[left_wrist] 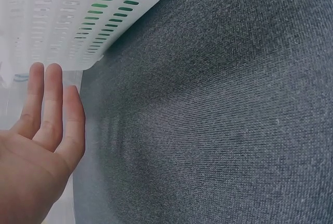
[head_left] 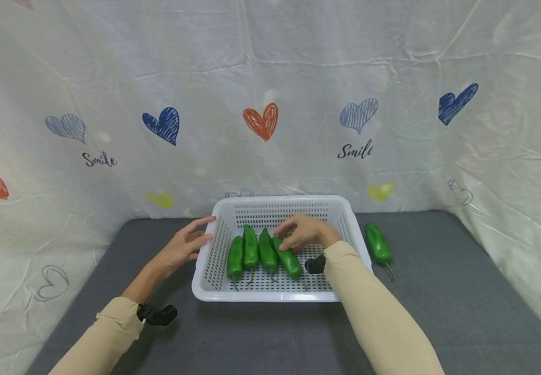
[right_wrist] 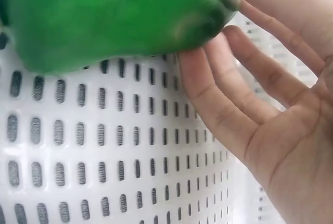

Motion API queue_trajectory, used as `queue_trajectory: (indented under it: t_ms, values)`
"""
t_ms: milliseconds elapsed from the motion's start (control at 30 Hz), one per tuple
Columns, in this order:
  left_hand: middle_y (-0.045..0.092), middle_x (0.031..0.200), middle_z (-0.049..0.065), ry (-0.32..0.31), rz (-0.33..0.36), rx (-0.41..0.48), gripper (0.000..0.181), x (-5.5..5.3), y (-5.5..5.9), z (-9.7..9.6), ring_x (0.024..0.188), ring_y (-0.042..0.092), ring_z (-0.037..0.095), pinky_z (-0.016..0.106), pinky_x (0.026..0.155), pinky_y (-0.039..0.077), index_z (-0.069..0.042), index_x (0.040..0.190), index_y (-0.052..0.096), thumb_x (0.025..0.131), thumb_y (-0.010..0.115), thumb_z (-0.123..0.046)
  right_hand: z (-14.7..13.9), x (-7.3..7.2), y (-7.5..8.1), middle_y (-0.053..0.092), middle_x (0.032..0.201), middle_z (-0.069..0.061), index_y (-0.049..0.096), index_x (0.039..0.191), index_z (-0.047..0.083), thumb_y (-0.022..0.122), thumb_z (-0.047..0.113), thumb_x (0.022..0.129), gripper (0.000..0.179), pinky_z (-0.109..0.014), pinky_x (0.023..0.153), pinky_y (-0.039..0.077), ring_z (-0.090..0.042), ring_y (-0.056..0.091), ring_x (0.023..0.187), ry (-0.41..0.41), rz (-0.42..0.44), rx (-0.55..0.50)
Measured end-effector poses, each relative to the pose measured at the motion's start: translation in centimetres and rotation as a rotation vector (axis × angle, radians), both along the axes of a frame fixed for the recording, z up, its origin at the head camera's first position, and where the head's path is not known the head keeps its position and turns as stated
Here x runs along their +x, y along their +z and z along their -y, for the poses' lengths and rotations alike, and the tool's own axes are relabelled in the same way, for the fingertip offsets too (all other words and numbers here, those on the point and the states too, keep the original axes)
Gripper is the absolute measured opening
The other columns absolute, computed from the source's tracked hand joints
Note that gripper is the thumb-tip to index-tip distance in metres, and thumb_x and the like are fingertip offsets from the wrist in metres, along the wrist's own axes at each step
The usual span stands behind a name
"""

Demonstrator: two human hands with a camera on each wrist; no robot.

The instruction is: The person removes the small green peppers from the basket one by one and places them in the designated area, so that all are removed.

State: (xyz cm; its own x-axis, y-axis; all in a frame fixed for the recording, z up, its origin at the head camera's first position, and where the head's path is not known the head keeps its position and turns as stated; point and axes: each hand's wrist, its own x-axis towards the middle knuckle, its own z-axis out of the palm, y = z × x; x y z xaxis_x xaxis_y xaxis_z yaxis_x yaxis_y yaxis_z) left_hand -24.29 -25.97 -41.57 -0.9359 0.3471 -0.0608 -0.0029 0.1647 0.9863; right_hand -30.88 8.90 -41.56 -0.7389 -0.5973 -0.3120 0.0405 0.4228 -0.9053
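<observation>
A white plastic basket [head_left: 270,296] with slotted walls holds several long green peppers, lying side by side with their stems toward me. My right hand [head_left: 305,232] reaches inside and pinches the far end of the rightmost green pepper [head_left: 290,264]. In the right wrist view the thumb and fingers close about the end of that pepper [right_wrist: 114,15], just over the slotted bottom. At the basket's left rim, my left hand [head_left: 186,245] touches the side with its fingers extended. The left wrist view has the fingers of this hand [left_wrist: 36,156] nearly straight beside the basket wall [left_wrist: 78,15].
One more green pepper [head_left: 379,244] lies on the grey tabletop [head_left: 261,338], just right of the basket. Behind the table hangs a white curtain [head_left: 298,41] printed with hearts. Black wrist cameras sit on both wrists.
</observation>
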Motion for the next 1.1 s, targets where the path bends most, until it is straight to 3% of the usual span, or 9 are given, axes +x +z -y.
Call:
queue_trajectory:
  t_ms: [467,833,1100]
  values:
    - [0.047,0.13,0.02,-0.01,-0.004,0.006,0.056,0.2,0.1,0.0,0.11,0.054,0.033,0.053,0.078,0.048,-0.027,0.144,0.034,0.094,0.059,-0.022,-0.7,-0.5,-0.3,0.056,0.121,-0.013,0.064,0.117,0.007,0.083,0.006,0.07,0.051,-0.042,0.078,0.05,-0.025,0.056,0.106,-0.052,0.103,-0.11]
    - [0.048,0.129,0.018,0.01,0.008,-0.009,0.055,0.0,0.0,0.0,0.11,0.054,0.033,0.053,0.077,0.048,-0.029,0.143,0.036,0.094,0.06,-0.023,-1.1,-0.7,-0.4,0.052,0.127,-0.012,0.059,0.126,0.009,0.084,0.011,0.07,0.062,-0.047,0.075,0.051,-0.025,0.055,0.108,-0.056,0.139,-0.114]
    - [0.048,0.129,0.018,0.005,0.007,-0.005,0.055,-0.1,-0.1,0.0,0.109,0.054,0.034,0.053,0.077,0.048,-0.029,0.143,0.036,0.094,0.06,-0.022,-0.8,-0.9,0.1,0.053,0.127,-0.008,0.059,0.127,0.014,0.084,0.018,0.071,0.062,-0.045,0.08,0.049,-0.024,0.053,0.112,-0.029,0.075,-0.12]
